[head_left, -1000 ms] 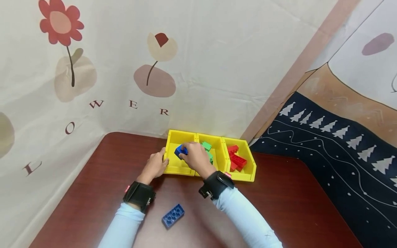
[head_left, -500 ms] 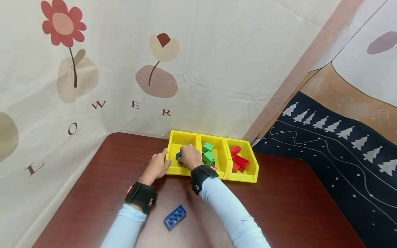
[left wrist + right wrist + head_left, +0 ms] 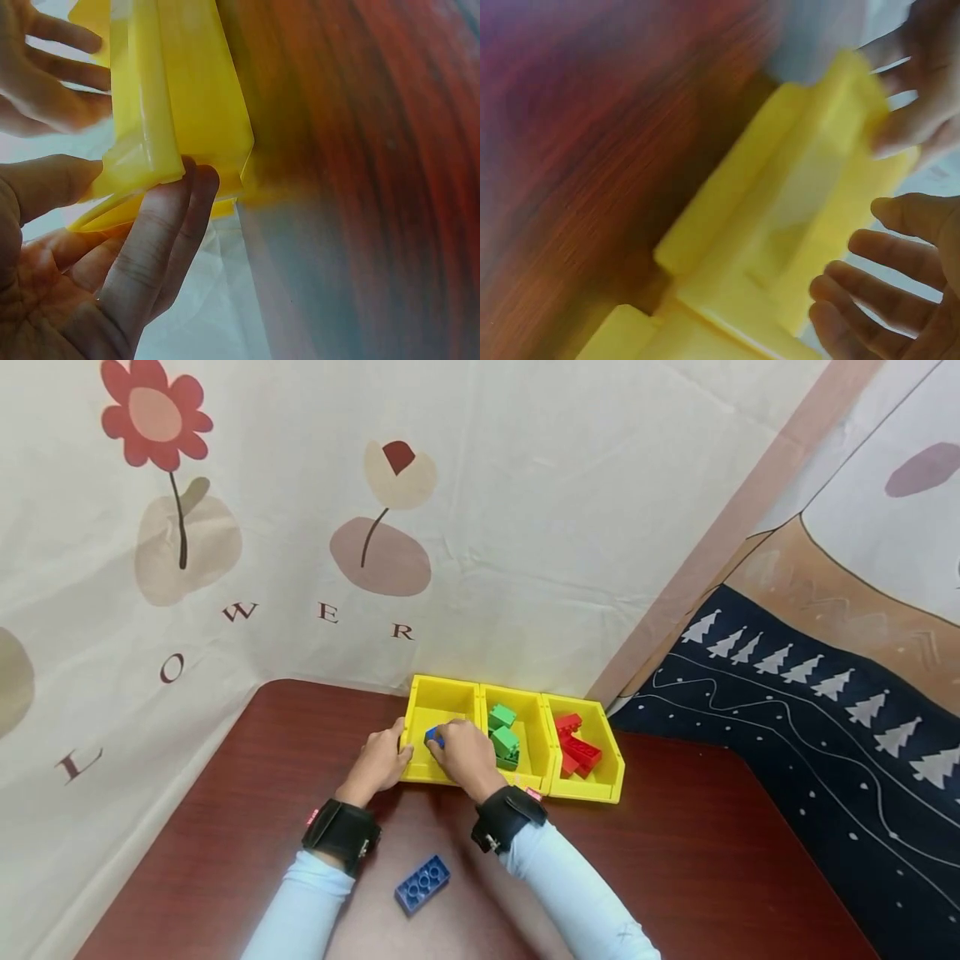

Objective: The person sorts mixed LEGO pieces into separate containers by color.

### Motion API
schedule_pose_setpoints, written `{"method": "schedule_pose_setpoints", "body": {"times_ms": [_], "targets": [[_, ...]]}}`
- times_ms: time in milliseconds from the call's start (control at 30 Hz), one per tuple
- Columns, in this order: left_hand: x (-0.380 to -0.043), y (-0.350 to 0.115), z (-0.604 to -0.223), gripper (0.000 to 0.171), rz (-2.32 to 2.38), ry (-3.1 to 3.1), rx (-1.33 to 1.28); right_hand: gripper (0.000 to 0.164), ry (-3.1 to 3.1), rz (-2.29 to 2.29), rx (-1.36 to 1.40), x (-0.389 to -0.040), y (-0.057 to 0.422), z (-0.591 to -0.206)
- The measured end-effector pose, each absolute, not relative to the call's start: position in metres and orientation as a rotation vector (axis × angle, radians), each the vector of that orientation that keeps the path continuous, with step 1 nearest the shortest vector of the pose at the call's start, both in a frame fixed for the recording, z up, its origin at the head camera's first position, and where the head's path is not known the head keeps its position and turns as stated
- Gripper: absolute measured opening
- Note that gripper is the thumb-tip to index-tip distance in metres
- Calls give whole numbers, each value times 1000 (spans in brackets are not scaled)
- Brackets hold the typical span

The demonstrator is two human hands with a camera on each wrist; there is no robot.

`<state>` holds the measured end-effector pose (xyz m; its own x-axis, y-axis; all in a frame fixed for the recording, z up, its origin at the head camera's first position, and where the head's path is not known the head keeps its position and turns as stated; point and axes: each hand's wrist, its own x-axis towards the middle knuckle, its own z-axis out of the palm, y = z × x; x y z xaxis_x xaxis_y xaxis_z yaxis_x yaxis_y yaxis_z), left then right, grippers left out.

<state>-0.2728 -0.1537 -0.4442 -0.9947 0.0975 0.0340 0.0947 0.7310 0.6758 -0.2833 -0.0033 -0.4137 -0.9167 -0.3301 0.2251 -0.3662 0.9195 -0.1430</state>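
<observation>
My left hand (image 3: 381, 758) grips the side wall of the leftmost yellow bin (image 3: 444, 690). In the left wrist view, the thumb and fingers (image 3: 150, 247) pinch that wall from either side. Over the same bin is my right hand (image 3: 467, 755); the right wrist view shows its fingers (image 3: 877, 289) apart and loosely bent, holding nothing. A blue brick (image 3: 432, 737) lies in the bin by the right fingertips, partly hidden by the hand. Another blue toy brick (image 3: 422, 885) lies on the table between my forearms, its hollow underside up.
Joined to the left bin are a middle yellow bin (image 3: 536, 752) with green bricks (image 3: 504, 742) and a right yellow bin (image 3: 613, 768) with red bricks (image 3: 581, 750). They stand at the back edge of the brown table (image 3: 675, 860), near a printed cloth (image 3: 525, 568).
My right hand went down into the left bin with the blue brick, let it go, and has drawn slightly back. My left hand keeps its grip on the wall.
</observation>
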Motion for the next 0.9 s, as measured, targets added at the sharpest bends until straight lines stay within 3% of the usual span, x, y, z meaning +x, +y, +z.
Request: {"method": "schedule_pose_setpoints", "body": {"times_ms": [300,600,900], "targets": [[-273,-155,-446,59,1144,2917,176,20,-2719,371,880,-222,14,-401],[-273,-154,-447,61,1136,2905,173,17,-2735,183,1380,-166,30,-426],[-274,-155,-446,61,1138,2889,160,21,-2724,53,1382,-155,39,-443]]}}
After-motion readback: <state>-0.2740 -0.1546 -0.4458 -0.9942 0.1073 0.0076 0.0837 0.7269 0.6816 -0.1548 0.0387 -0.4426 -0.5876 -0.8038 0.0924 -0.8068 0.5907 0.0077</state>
